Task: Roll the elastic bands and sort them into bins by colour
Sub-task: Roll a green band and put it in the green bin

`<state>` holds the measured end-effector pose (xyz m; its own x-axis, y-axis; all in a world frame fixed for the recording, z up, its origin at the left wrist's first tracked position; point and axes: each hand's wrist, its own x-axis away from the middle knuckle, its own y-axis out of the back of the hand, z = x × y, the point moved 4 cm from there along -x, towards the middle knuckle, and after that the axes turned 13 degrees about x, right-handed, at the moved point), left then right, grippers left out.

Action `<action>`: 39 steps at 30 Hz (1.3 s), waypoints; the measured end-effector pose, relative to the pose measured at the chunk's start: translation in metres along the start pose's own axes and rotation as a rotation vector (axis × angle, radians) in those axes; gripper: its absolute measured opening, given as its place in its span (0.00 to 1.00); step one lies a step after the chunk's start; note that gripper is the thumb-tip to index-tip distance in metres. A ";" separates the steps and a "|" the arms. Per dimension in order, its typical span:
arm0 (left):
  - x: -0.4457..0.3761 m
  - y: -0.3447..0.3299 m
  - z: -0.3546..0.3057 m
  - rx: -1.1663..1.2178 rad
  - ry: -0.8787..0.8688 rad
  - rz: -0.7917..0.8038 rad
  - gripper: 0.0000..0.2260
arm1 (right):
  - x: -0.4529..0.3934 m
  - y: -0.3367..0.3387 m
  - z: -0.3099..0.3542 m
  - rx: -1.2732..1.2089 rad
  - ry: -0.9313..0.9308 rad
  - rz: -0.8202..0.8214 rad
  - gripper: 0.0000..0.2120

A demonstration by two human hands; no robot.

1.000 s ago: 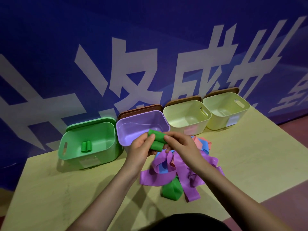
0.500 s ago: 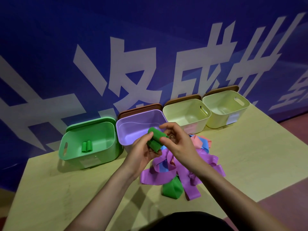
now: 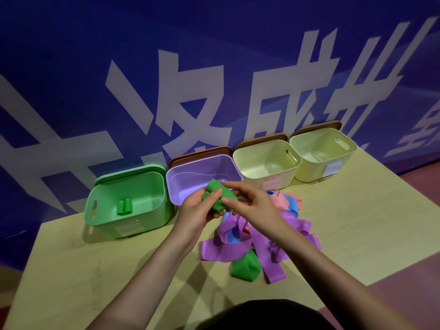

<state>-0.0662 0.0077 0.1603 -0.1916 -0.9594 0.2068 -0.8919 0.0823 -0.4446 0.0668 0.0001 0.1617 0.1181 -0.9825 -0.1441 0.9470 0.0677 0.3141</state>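
Currently both hands grip one green band point(image 3: 217, 195) in the air, above the front rim of the purple bin point(image 3: 202, 172): left hand point(image 3: 198, 208) pinches it with thumb on top, right hand point(image 3: 247, 201) fingers curled around its right end. Band looks partly rolled, hard to tell. Green bin point(image 3: 126, 201) at the surface's back left edge holds two green rolls point(image 3: 124, 206). Loose pile of bands point(image 3: 257, 239) mid-surface. Two cream bins point(image 3: 267, 160) along the back edge, toward the right corner
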 end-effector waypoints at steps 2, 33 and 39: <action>-0.001 0.001 0.003 -0.026 -0.004 -0.016 0.06 | 0.000 0.000 -0.001 0.077 0.002 -0.046 0.10; -0.004 0.006 0.008 0.241 -0.041 -0.083 0.08 | -0.004 -0.006 -0.011 -0.030 -0.108 -0.264 0.02; -0.007 0.010 0.012 0.273 -0.074 -0.226 0.05 | -0.009 -0.018 -0.010 -0.176 -0.166 -0.305 0.09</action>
<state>-0.0693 0.0117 0.1439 0.0372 -0.9630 0.2669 -0.7643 -0.1994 -0.6132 0.0521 0.0092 0.1476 -0.2130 -0.9759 -0.0477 0.9696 -0.2171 0.1127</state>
